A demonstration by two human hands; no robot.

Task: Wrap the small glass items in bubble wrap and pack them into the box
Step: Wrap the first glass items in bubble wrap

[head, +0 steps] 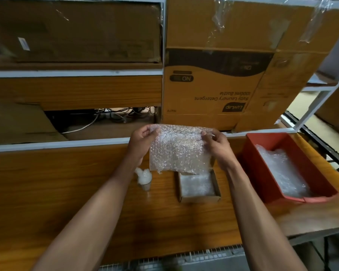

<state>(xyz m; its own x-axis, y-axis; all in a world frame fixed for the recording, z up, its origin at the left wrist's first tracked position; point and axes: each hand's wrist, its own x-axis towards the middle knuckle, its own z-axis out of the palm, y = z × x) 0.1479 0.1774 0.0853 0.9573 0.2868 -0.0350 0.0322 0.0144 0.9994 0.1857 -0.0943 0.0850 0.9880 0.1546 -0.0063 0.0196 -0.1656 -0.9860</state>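
A sheet of bubble wrap [179,149] hangs upright above the wooden table, held by its two top corners. My left hand [142,140] pinches the left corner and my right hand [216,145] pinches the right one. Below the sheet stands a small open cardboard box [199,199] with bubble wrap lying inside it. To the left of the box stands a small glass item [145,178] with wrap bunched around its top.
A red plastic bin [262,173] holding more bubble wrap sits at the right on the wooden table [67,192]. Large cardboard cartons [213,75] fill the white shelving behind. Cables lie in a gap at the back.
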